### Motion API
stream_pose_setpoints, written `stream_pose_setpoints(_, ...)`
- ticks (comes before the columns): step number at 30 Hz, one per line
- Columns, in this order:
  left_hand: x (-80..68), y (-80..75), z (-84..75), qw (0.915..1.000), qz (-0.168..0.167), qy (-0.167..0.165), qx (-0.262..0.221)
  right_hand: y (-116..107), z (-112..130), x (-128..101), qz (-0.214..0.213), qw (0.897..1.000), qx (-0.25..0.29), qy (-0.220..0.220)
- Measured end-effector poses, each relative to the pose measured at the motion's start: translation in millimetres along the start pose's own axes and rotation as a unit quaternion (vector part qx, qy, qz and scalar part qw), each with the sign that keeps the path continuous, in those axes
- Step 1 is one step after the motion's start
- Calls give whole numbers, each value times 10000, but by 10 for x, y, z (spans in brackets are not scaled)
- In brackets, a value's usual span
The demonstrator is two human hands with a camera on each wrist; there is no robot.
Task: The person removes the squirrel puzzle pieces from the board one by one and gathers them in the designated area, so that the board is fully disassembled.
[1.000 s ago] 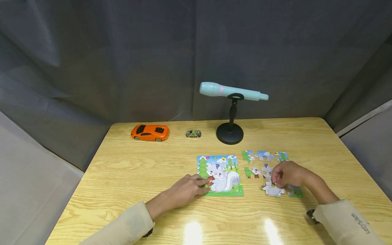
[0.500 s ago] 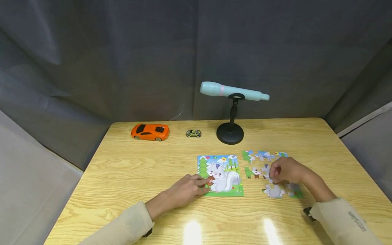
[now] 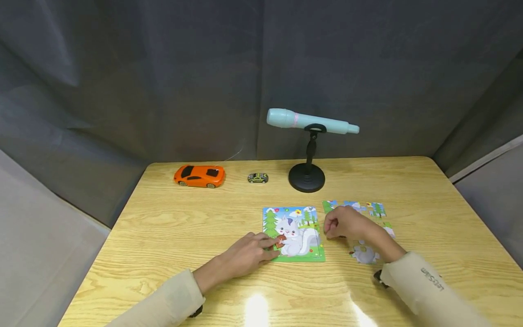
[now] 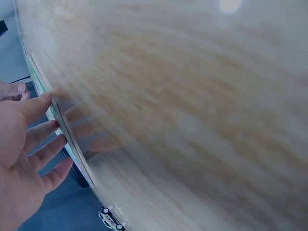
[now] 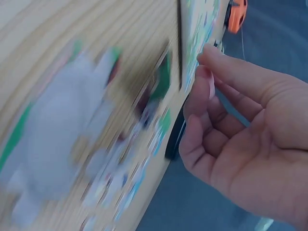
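My left hand, fingers extended, rests on the lower left of a square squirrel picture board. In the left wrist view its fingertips touch the edge of the board. Just right of the board, my right hand hovers low over the loose jigsaw pieces, fingers curled. The right wrist view shows its thumb and index fingertips together, with no piece visible between them. A grey-bodied jigsaw piece lies below the hand. Another jigsaw piece lies at the upper right. Hand and forearm hide several pieces.
An orange toy car and a small patterned toy car stand along the back of the wooden table. A light-blue microphone lies across a black stand. Grey cloth hangs behind.
My right hand has moved left, from above the right-hand pieces to beside the picture board. The left hand stays put on the board.
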State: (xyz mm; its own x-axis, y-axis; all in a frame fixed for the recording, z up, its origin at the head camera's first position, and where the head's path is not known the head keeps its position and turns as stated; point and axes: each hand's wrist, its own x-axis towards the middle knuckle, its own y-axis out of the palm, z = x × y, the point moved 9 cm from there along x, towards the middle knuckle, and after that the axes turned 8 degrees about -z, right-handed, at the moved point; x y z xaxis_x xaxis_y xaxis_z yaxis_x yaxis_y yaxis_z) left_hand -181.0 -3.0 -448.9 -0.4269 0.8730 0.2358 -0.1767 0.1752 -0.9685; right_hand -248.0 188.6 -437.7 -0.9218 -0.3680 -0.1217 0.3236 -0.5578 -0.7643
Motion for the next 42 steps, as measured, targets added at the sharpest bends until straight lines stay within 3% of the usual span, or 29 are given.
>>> stream_pose_setpoints(8,-6,9,11,9999,105,-30,80,272,330,235,173,9994,-18,-300)
stream_pose_setpoints(19,-27,5,15,9999,-36,22,148,626,545,403,396,9985,342,-165)
stream_pose_setpoints(30,-81,97,190,9945,492,-926,83,772,677,447,352,9978,515,-241)
stream_pose_setpoints(42,-77,104,230,9925,573,-1076,64,845,678,468,297,9989,375,-9)
